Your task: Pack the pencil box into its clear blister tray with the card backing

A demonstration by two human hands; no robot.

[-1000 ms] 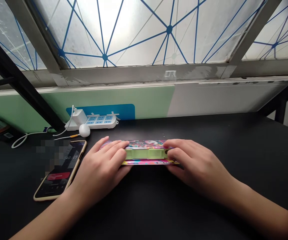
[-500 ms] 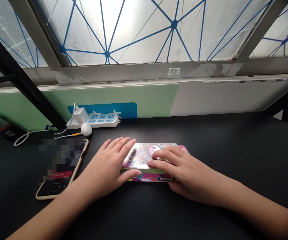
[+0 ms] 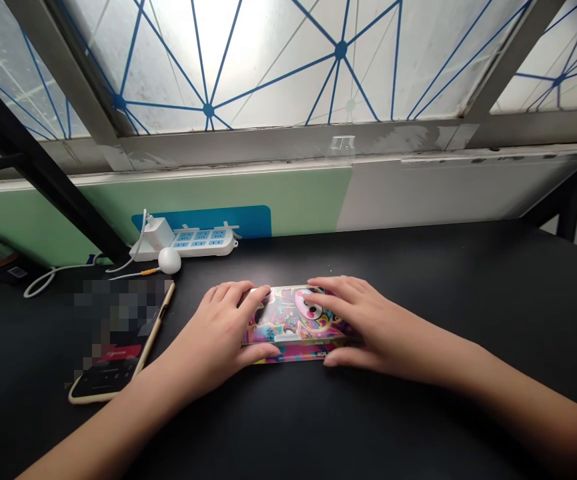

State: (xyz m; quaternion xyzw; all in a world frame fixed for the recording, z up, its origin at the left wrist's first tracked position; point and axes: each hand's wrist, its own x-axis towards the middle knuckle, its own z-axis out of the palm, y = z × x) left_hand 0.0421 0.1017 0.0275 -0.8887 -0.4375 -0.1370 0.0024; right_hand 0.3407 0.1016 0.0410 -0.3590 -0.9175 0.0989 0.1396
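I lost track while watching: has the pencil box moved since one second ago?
Yes: the pencil box now reaches lower in view, toward the camera wearer, farther from the power strip.

1. I had two hands in view: one left hand and one right hand.
2. I had one colourful box, with one cartoon face showing on top.
3. I counted one phone and one black desk.
4. I saw one power strip, three columns of sockets on it, and one white plug.
5. I counted one round white object.
6. I had three window panes before me, bearing four blue hubs.
7. I counted two black posts.
8. I saw one blue panel.
9. I could not count the items at far left.
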